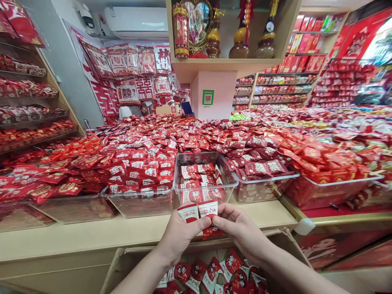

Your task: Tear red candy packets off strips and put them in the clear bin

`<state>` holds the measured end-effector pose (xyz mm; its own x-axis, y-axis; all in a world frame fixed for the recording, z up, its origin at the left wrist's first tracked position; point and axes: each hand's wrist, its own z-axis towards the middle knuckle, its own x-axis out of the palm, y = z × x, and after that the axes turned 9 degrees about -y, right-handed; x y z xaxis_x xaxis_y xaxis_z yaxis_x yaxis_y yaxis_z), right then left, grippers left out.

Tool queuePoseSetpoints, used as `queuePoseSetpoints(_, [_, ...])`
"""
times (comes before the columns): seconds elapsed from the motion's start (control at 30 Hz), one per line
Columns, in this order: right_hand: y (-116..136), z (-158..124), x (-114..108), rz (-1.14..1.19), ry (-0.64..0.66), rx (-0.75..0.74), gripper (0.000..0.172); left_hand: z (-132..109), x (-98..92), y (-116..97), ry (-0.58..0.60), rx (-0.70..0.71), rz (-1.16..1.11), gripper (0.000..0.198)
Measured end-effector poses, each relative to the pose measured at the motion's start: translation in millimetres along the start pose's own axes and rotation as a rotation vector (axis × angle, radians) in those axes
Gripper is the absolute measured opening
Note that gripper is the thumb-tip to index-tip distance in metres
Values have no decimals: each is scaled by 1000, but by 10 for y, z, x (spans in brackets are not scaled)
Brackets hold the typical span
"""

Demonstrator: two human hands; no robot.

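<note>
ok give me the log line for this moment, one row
left hand: pinching small red-and-white plastic sweet packets | right hand: pinching same packets | beyond: part-filled clear plastic bin | below: open brown cardboard box

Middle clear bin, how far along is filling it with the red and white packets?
Partly done: the middle clear bin holds some binned packets, lying below its rim, while the neighbouring bin is heaped. In hand: the left hand and right hand pinch the held packets together just in front of the bin. Left: the cardboard box below holds many more boxed packets.
</note>
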<state>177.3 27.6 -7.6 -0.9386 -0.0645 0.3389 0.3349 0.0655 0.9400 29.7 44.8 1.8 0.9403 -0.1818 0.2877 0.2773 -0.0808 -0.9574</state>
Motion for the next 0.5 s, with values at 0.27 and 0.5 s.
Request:
queuePoseSetpoints(0.27, [-35, -20, 36, -33, -27, -54, 23, -1, -20, 63, -97, 50, 43, 19])
queuePoseSetpoints(0.5, [453, 435, -20, -174, -208, -288, 18, 0, -23, 94, -78, 66, 180, 16])
